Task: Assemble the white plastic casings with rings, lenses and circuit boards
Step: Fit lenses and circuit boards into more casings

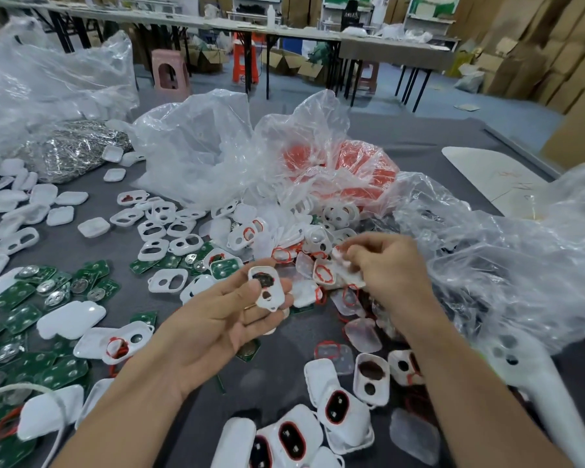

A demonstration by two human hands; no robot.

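Left hand [223, 320] cradles a white two-holed plastic casing [267, 289] in curled fingers — right hand [387, 270] pinches a small pale piece [340, 257].

Hands: 2. Left hand [223, 319] holds 1 casing [267, 288]; right hand [385, 268] pinches 1 white piece [340, 256]. Loose casings [168, 281]: dozens, heap not countable. Boards [24, 317]: over 20. Lenses [363, 334]: at least 6. Bags [196, 146]: 5. Stools [169, 72]: 3.
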